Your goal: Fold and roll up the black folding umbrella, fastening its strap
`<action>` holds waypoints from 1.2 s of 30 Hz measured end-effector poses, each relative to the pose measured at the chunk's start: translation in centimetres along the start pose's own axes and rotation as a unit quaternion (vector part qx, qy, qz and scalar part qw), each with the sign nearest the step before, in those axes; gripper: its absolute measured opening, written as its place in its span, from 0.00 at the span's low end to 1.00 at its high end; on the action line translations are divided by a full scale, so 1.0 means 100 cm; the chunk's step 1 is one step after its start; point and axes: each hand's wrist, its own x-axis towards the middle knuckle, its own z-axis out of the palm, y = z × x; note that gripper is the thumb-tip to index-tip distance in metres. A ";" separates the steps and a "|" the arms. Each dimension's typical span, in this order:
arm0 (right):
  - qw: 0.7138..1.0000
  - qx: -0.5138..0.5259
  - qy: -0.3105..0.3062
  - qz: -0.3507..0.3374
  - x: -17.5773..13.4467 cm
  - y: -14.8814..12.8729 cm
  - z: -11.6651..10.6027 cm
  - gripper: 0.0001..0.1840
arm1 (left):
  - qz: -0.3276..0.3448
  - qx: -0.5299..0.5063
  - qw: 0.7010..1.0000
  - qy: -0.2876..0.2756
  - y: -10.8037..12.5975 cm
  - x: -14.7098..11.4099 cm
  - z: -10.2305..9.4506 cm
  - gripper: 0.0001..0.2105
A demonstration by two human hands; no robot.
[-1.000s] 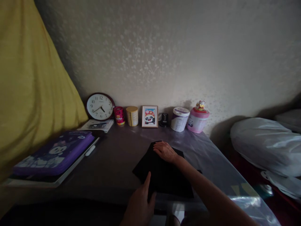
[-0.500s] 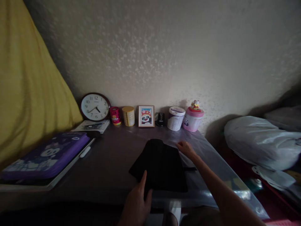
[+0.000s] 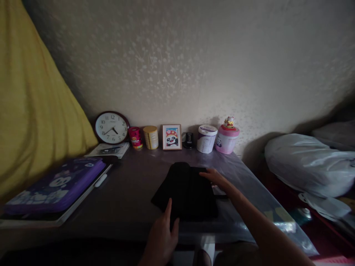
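A piece of folded black cloth [image 3: 184, 192] lies on the table in front of me, too dark to show what kind of item it is. My left hand [image 3: 163, 234] is at its near edge, index finger stretched onto the cloth and thumb apart. At the cloth's upper right, my right hand [image 3: 215, 177] rests with fingers reaching left over the fabric; they look extended, not gripping. Partly hidden under the right forearm, a pale flat thing with a dark edge [image 3: 220, 193] shows beside the cloth.
Along the wall stand a clock [image 3: 112, 127], a pink can [image 3: 135, 137], a yellow-lidded can [image 3: 151, 137], a framed panda picture [image 3: 172, 137] and two tubs [image 3: 206, 139]. A purple case [image 3: 55, 184] lies left, by a yellow curtain [image 3: 36, 103]. White bags [image 3: 307, 162] are at right.
My right hand has moved slightly left, and the cloth's upper right part has come over with it. My left hand stays at the near edge, almost unmoved.
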 end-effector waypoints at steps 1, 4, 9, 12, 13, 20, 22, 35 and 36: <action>1.000 0.002 -0.006 0.005 -0.001 -0.001 0.001 0.10 | -0.002 0.003 1.000 -0.002 0.000 0.000 0.000 0.28; 0.999 0.017 -0.023 0.014 -0.003 -0.002 0.003 0.09 | 0.001 0.010 1.000 -0.004 0.001 0.000 -0.001 0.28; 0.993 0.093 -0.064 -0.030 -0.004 -0.006 0.009 0.11 | 0.000 0.017 1.000 -0.012 0.002 0.000 -0.002 0.28; 0.988 0.126 -0.075 -0.056 -0.006 -0.013 0.014 0.12 | -0.005 0.033 0.999 -0.013 0.003 0.000 -0.003 0.28; 0.986 0.132 -0.075 -0.063 -0.007 -0.016 0.015 0.11 | -0.009 0.039 0.999 -0.014 0.004 -0.001 -0.003 0.28; 0.983 0.168 -0.041 -0.063 -0.009 -0.035 0.028 0.11 | -0.012 0.053 0.998 -0.028 0.006 -0.002 -0.005 0.28; 0.980 0.190 -0.040 -0.053 -0.006 -0.038 0.033 0.11 | -0.009 0.049 0.998 -0.025 0.006 -0.002 -0.005 0.28; 0.984 0.172 -0.018 -0.040 0.006 -0.048 0.065 0.04 | -0.002 0.039 0.999 -0.021 0.005 -0.003 -0.005 0.27; 0.984 0.171 -0.018 -0.037 0.007 -0.048 0.068 0.04 | -0.001 0.041 0.999 -0.021 0.005 -0.003 -0.005 0.27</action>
